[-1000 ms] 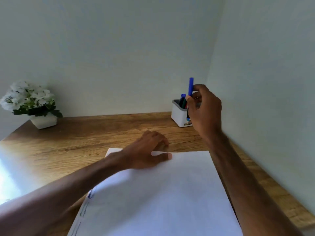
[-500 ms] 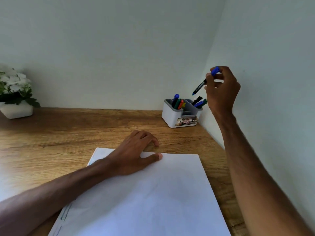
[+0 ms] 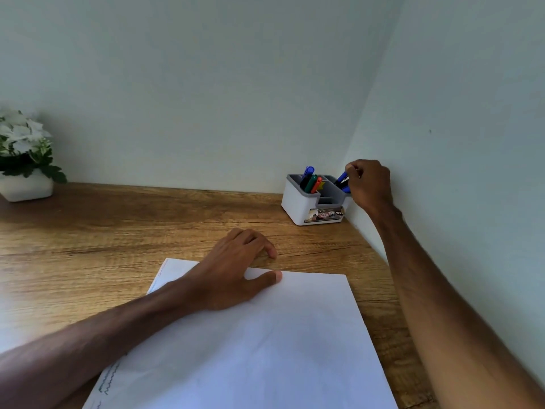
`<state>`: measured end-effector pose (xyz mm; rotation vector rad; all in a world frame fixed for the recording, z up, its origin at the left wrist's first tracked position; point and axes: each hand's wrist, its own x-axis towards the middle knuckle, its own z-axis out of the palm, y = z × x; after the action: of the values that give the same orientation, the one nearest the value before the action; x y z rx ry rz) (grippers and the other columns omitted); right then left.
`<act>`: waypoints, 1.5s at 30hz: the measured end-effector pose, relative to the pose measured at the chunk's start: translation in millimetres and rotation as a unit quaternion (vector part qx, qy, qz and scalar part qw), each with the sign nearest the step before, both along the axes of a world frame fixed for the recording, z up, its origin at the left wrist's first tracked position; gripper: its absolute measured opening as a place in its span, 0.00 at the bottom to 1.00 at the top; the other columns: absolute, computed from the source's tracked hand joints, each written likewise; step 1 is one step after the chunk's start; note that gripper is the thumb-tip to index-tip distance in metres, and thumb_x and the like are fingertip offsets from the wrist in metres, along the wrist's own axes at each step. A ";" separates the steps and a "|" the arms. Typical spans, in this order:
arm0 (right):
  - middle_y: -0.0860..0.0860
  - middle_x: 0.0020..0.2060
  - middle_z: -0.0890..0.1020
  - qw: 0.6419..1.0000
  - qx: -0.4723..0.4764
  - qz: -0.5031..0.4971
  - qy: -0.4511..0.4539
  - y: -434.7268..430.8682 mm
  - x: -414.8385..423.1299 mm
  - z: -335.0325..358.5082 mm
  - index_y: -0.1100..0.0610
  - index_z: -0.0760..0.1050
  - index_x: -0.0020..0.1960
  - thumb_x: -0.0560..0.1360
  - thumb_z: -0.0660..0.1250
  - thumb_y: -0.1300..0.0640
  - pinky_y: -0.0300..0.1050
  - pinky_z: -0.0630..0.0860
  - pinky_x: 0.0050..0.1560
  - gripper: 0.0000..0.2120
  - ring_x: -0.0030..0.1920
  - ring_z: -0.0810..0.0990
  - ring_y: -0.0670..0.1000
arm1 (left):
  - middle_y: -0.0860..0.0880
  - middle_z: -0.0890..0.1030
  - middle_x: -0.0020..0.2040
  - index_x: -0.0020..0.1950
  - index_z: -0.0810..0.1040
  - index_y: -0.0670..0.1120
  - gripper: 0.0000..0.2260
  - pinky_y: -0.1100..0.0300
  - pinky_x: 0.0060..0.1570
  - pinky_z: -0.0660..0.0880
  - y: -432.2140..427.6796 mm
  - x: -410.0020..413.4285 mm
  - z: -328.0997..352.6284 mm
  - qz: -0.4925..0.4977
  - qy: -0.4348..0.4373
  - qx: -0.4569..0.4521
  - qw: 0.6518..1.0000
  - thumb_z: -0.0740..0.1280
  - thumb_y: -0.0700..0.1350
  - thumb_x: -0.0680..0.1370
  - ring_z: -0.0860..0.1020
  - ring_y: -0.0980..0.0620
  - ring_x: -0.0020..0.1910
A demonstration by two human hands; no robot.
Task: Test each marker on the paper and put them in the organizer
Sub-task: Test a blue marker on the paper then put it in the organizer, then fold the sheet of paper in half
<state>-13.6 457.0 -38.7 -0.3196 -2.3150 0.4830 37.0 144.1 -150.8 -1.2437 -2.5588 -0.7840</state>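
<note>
- Right hand (image 3: 368, 184) pinches a blue marker (image 3: 342, 178), tilted tip-down, over the organizer's (image 3: 300, 208) far-right compartment.
- Left hand (image 3: 236, 270) lies spread flat on the paper's (image 3: 265, 349) far edge, well short of the organizer.

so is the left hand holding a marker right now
No, the left hand lies flat on the paper, empty; the right hand has the blue marker.

Two bare forearms, no sleeves visible; left hand (image 3: 233, 270) and right hand (image 3: 368, 184) without rings, watches or gloves.
</note>
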 end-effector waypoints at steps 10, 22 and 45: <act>0.61 0.55 0.86 0.996 -0.001 0.013 0.085 -13.8 12.3 -7.5 0.66 0.82 0.59 0.85 0.60 0.63 0.52 0.79 0.61 0.13 0.58 0.84 0.60 | 0.62 0.73 0.65 0.63 0.74 0.60 0.22 0.62 0.67 0.63 0.3 -0.6 -0.6 -0.004 0.002 0.009 1.000 0.57 0.70 0.77 0.65 0.61 0.67; 0.53 0.46 0.85 0.960 0.063 0.136 0.236 -93.4 71.3 -8.5 0.60 0.82 0.48 0.75 0.66 0.68 0.43 0.79 0.50 0.08 0.51 0.83 0.53 | 0.60 0.75 0.63 0.62 0.76 0.59 0.22 0.57 0.67 0.68 1.6 -3.6 -0.2 -0.002 0.011 0.007 1.000 0.58 0.70 0.77 0.68 0.58 0.65; 0.49 0.63 0.81 0.900 0.196 0.320 -0.221 -216.5 179.7 -69.2 0.54 0.78 0.66 0.83 0.61 0.42 0.50 0.76 0.63 0.20 0.64 0.75 0.51 | 0.51 0.83 0.60 0.60 0.80 0.47 0.13 0.52 0.59 0.79 -85.3 6.6 27.4 0.170 -0.009 0.169 0.971 0.69 0.36 0.78 0.80 0.50 0.60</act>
<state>166.1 240.4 -107.9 0.6136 -2.8727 0.2471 43.7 58.8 -123.4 -0.6752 -2.4189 -1.0909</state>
